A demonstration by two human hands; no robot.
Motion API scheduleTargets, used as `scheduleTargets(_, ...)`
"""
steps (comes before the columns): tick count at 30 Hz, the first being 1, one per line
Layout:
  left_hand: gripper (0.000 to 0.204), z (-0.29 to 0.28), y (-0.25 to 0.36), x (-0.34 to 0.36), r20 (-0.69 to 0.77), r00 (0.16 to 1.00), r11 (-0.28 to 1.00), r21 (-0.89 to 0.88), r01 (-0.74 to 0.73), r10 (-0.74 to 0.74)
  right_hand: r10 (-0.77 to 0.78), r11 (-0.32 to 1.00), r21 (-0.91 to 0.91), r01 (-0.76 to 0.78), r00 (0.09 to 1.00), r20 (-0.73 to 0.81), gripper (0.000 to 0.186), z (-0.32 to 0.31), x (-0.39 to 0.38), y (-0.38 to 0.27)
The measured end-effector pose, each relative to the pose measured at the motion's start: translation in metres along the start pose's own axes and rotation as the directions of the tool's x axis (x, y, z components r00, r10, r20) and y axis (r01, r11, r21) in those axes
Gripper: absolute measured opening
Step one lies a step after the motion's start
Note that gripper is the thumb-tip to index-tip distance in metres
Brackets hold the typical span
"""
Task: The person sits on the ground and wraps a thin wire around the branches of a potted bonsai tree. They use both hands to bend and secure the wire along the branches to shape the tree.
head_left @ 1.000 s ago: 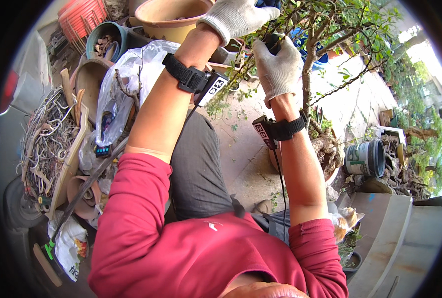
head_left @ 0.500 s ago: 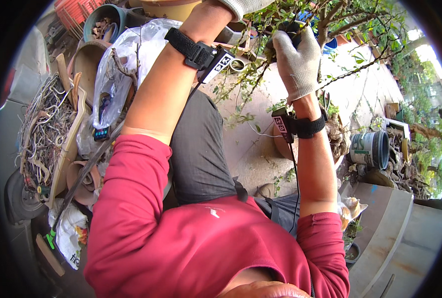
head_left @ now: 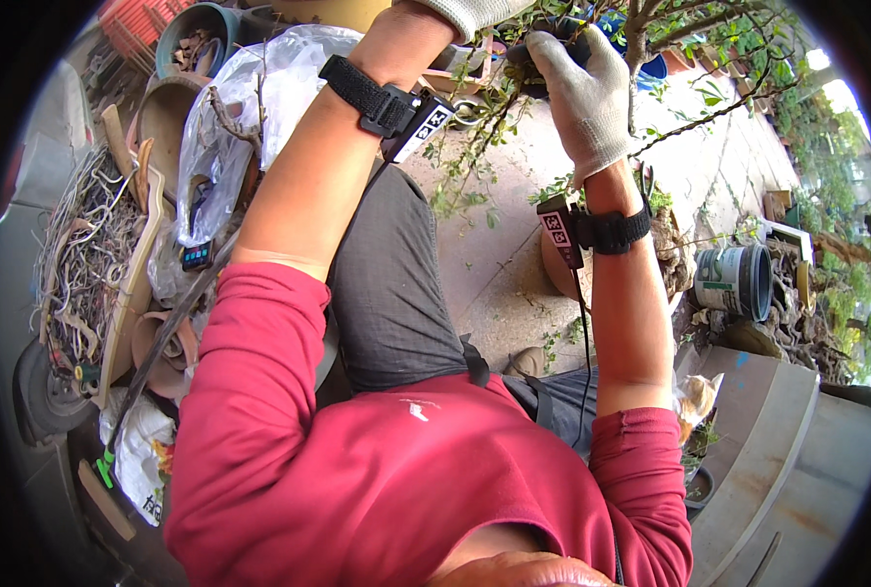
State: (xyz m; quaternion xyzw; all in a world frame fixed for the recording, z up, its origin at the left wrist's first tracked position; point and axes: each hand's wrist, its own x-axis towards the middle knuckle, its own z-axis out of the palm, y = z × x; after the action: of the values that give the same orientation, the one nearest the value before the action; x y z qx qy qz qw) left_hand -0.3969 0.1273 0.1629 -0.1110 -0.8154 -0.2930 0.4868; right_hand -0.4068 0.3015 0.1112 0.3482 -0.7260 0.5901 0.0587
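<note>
Both hands wear pale knitted gloves. My right hand [head_left: 589, 98] is raised among the leafy branches of a small tree [head_left: 637, 64], just left of its trunk. Its thumb and fingers curl round a dark shape; whether that is the glove's coating or a held thing is unclear. My left hand [head_left: 470, 12] reaches the top edge among leaves, and its fingers are cut off from sight. Thin leafy twigs [head_left: 467, 161] hang below and between the hands. Each wrist carries a black strap with a small marked box, the right one [head_left: 560, 232] trailing a cable.
Clear plastic bag [head_left: 294, 73], a heap of dry roots [head_left: 73, 264] and clay pots [head_left: 166, 117] stand left. A lying bucket [head_left: 734, 282] and an orange-white cat [head_left: 695, 401] are at right. Paved floor [head_left: 494, 284] spreads below the tree.
My right hand has shifted slightly up, with its wrist box turning a little. The left forearm has moved slightly left. The head view has shifted a little.
</note>
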Motion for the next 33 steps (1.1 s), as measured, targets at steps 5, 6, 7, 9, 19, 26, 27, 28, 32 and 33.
scheduleTargets(5,0.023,-0.002,0.002,-0.007,-0.016,1.0,0.996,-0.085,-0.027,0.025,0.208,0.946,0.246,-0.213,0.977,0.047,0.02,0.008,0.002,-0.013)
scheduleTargets(6,0.023,-0.001,0.001,-0.007,-0.017,1.0,0.997,-0.07,-0.01,0.009,0.248,0.934,0.242,-0.261,0.965,0.086,0.02,0.006,0.002,-0.015)
scheduleTargets(7,0.023,0.0,0.001,-0.008,-0.033,0.999,0.998,-0.061,-0.022,0.02,0.249,0.926,0.266,-0.268,0.963,0.103,0.02,0.005,0.002,-0.016)
scheduleTargets(9,0.024,0.001,0.001,-0.009,-0.065,0.997,0.998,-0.043,-0.044,0.041,0.25,0.907,0.313,-0.282,0.958,0.138,0.02,0.002,0.001,-0.015)
scheduleTargets(19,0.022,-0.004,0.0,-0.007,-0.046,0.997,0.997,-0.056,0.054,-0.057,0.161,0.97,0.157,-0.188,0.973,0.167,0.027,-0.018,-0.007,-0.003)
scheduleTargets(26,0.03,-0.009,-0.002,-0.004,-0.154,0.986,0.984,-0.154,-0.086,0.062,-0.027,0.971,-0.236,0.029,1.0,0.009,0.021,-0.019,-0.006,-0.003)
scheduleTargets(27,0.03,-0.011,-0.002,-0.003,-0.046,0.997,0.962,-0.267,0.049,-0.064,0.066,0.972,-0.225,-0.064,0.998,0.002,0.02,-0.018,-0.006,-0.002)
scheduleTargets(28,0.027,-0.013,-0.001,0.0,-0.122,0.992,0.975,-0.212,-0.065,0.04,0.041,0.968,-0.249,-0.039,0.999,0.002,0.02,-0.018,-0.006,-0.002)
scheduleTargets(32,0.024,-0.026,0.007,0.002,0.095,0.979,0.789,-0.58,0.204,-0.183,-0.002,0.945,-0.328,-0.008,1.0,-0.029,0.021,-0.017,-0.007,-0.002)
scheduleTargets(33,0.026,-0.032,0.009,0.001,0.196,0.959,0.689,-0.668,0.282,-0.202,-0.024,0.933,-0.36,0.011,0.999,-0.032,0.02,-0.018,-0.007,-0.003)
